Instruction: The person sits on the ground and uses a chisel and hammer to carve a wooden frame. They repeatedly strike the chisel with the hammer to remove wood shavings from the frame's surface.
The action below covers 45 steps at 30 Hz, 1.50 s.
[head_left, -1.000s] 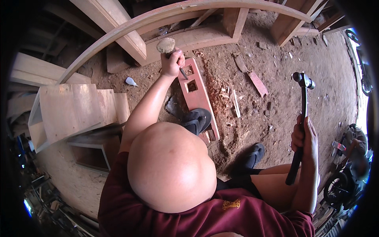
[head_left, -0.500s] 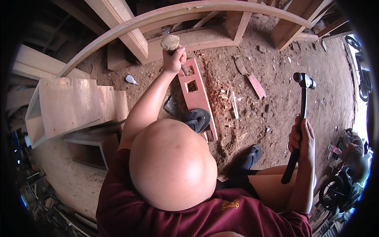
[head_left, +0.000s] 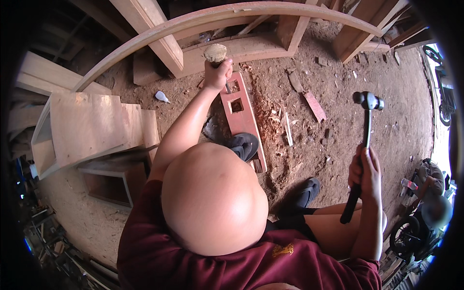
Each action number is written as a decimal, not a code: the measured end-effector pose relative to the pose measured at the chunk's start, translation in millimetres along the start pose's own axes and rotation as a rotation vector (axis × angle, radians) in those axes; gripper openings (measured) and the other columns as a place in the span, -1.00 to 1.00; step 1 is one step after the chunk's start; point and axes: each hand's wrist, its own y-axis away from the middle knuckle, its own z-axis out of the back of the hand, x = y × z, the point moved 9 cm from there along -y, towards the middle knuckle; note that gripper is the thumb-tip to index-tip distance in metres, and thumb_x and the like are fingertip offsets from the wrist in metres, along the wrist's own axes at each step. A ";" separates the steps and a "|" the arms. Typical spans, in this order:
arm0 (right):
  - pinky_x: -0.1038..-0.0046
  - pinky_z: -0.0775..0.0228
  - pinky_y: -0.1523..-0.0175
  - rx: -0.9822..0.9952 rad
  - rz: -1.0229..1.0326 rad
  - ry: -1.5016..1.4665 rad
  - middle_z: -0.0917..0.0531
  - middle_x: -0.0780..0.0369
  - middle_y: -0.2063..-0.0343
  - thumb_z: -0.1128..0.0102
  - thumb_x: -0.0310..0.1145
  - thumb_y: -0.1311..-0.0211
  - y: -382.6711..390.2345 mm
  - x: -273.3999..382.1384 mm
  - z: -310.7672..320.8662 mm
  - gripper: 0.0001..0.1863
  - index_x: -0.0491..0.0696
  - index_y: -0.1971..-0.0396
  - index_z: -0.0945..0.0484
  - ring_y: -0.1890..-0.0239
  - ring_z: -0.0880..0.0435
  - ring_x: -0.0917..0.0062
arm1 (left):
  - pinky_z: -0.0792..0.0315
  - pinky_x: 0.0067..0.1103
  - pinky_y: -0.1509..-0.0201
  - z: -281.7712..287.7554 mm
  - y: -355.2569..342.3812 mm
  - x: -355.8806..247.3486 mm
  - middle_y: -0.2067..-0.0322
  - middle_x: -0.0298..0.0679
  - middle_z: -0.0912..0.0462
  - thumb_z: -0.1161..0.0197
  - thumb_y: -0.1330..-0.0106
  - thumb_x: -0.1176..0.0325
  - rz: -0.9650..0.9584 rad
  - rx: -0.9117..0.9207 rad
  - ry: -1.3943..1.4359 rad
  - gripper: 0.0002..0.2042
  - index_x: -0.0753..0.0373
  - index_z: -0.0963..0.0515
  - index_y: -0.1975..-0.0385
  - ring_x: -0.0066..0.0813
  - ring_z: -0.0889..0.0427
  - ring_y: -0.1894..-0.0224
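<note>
The left hand is closed round one chisel, its blade at the farther of two square holes in one reddish board; whether the tip touches wood, I cannot tell. The board lies on the dirt floor, below and right of that hand, the nearer one, its long axis running away from the person, under one dark-shod foot. The right hand, clamped round one hammer, is well apart. Right of the board are shavings and two long offcuts.
</note>
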 end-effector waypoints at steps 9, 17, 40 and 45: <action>0.58 -0.27 0.67 0.394 0.284 0.188 -0.37 0.35 0.69 0.20 0.04 -0.47 10.9 62.1 -117.7 -0.56 -0.08 0.36 -0.32 0.73 -0.35 0.69 | -0.36 -0.59 0.50 2.0 7.1 5.1 0.64 -0.49 -0.54 -0.33 -0.17 0.27 -0.032 -0.036 -0.248 -0.84 0.20 -0.57 0.53 -0.69 -0.49 0.59; 0.66 -0.03 0.67 0.246 0.866 -0.003 -0.22 0.43 0.72 0.27 0.24 -0.40 54.8 200.2 -193.0 -0.46 0.04 0.46 -0.26 0.72 -0.23 0.73 | -0.38 -0.55 0.47 -12.3 22.7 -26.5 0.60 -0.46 -0.58 -0.26 -0.06 0.39 -0.166 -0.069 -0.320 -0.92 0.24 -0.59 0.52 -0.66 -0.51 0.55; 0.14 -0.40 0.27 0.350 0.462 0.793 -0.50 0.04 0.69 0.20 0.12 -0.44 -55.8 22.2 -250.2 -0.36 -0.21 0.33 -0.59 0.54 -0.55 0.09 | -0.43 -0.50 0.33 -2.8 27.4 0.8 0.44 -0.35 -0.53 -0.27 -0.19 0.39 -0.207 0.060 -0.440 -0.85 0.27 -0.47 0.34 -0.56 -0.51 0.40; 0.50 -0.22 0.53 0.364 0.529 0.440 -0.41 0.37 0.71 0.18 0.04 -0.48 17.0 116.9 -236.4 -0.45 -0.17 0.46 -0.45 0.63 -0.35 0.69 | -0.51 -0.51 0.31 -11.0 18.7 -0.4 0.49 -0.34 -0.63 -0.30 -0.10 0.37 -0.128 0.034 -0.418 -0.89 0.23 -0.55 0.43 -0.52 -0.62 0.43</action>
